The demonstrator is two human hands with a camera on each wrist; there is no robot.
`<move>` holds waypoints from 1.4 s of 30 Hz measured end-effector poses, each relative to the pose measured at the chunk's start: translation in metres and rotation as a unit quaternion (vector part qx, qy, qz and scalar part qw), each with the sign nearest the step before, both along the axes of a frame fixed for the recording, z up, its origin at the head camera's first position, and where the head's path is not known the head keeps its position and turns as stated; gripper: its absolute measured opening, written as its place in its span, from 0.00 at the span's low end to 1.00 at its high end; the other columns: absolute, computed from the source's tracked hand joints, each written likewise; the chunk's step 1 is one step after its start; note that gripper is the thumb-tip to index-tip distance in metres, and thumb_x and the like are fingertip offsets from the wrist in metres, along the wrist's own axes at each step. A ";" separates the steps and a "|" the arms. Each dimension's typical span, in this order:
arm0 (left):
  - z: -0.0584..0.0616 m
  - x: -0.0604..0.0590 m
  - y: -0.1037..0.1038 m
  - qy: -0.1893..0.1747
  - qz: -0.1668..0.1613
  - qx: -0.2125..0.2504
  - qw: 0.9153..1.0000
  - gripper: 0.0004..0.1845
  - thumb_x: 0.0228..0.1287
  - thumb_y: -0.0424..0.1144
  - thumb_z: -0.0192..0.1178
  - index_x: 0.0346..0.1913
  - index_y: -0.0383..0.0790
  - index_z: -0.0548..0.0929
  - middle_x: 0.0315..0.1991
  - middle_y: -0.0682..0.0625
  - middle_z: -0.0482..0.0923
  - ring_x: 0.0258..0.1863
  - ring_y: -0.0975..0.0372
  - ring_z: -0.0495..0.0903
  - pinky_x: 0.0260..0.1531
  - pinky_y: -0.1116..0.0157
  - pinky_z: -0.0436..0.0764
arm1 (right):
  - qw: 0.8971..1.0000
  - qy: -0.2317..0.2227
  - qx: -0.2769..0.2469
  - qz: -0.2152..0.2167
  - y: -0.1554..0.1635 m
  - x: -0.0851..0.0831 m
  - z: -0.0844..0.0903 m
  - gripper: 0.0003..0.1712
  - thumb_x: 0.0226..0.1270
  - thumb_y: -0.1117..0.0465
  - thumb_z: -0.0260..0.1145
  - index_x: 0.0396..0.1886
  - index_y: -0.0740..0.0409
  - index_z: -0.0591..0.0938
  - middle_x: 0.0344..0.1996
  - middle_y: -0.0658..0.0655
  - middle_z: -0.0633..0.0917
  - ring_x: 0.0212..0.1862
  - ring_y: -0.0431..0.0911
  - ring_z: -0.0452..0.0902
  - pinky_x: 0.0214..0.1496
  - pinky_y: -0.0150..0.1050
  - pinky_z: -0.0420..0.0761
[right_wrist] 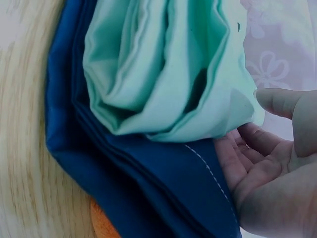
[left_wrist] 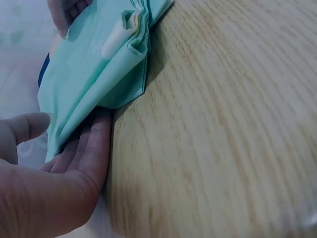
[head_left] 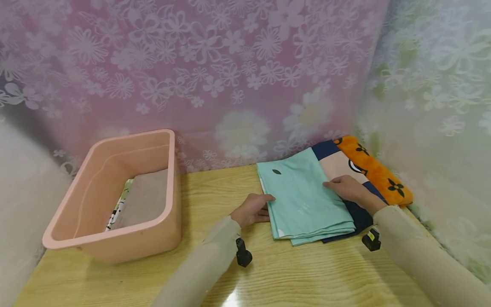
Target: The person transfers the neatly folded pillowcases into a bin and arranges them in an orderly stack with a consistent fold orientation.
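Observation:
A folded mint-green cloth with a small dark leaf print lies toward the right of the table, overlapping a navy and pale cloth. At its left edge is my left hand, thumb over the top and fingers tucked underneath. The left wrist view shows those fingers low by the wood, partly hidden by the fabric. My right hand holds the opposite edge, thumb on top. Seen from the right wrist, its fingers reach below the mint layers, over the navy cloth.
An orange plush cloth with dark flower shapes lies at the far right, beside the navy and pale cloth. On the left of the wooden table stands a pink plastic tub with folded fabric inside. Flowered curtains hang behind and at the right.

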State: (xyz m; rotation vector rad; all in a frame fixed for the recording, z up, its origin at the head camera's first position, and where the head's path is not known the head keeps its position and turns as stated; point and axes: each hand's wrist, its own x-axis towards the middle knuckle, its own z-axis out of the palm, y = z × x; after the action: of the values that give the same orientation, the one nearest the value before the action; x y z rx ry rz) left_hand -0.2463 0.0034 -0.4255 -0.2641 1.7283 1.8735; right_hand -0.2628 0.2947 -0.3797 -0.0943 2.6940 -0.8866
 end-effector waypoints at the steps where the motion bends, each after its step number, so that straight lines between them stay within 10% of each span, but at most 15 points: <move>1: 0.000 0.000 0.001 0.001 -0.003 -0.002 1.000 0.18 0.64 0.39 0.59 0.51 0.29 0.75 0.36 0.40 0.82 0.32 0.57 0.84 0.35 0.59 0.83 | 1.000 -0.001 0.001 -0.001 0.000 -0.001 -0.001 0.38 0.74 0.46 0.51 0.61 0.81 0.67 0.59 0.78 0.69 0.53 0.63 0.69 0.57 0.60 0.69; 28: -0.008 -0.008 0.015 -0.008 0.015 -0.022 1.000 0.19 0.62 0.36 0.62 0.53 0.29 0.75 0.34 0.43 0.84 0.33 0.55 0.85 0.34 0.59 0.84 | 0.998 -0.029 -0.055 -0.028 0.005 -0.009 -0.011 0.28 0.73 0.51 0.55 0.54 0.75 0.72 0.39 0.63 0.75 0.39 0.53 0.71 0.41 0.41 0.78; 42: -0.005 -0.005 0.008 -0.029 0.043 0.077 0.996 0.17 0.58 0.32 0.63 0.50 0.29 0.77 0.38 0.40 0.83 0.37 0.53 0.84 0.37 0.57 0.83 | 0.995 -0.045 -0.087 -0.009 0.009 -0.014 -0.015 0.37 0.75 0.50 0.53 0.68 0.77 0.59 0.57 0.73 0.72 0.48 0.57 0.74 0.54 0.55 0.75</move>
State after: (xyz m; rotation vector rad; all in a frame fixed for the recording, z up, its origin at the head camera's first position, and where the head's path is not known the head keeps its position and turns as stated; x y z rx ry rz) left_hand -0.2517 0.0114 -0.4306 -0.3351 1.5477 2.0288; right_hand -0.2768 0.3033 -0.3950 -0.0660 2.5339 -1.1018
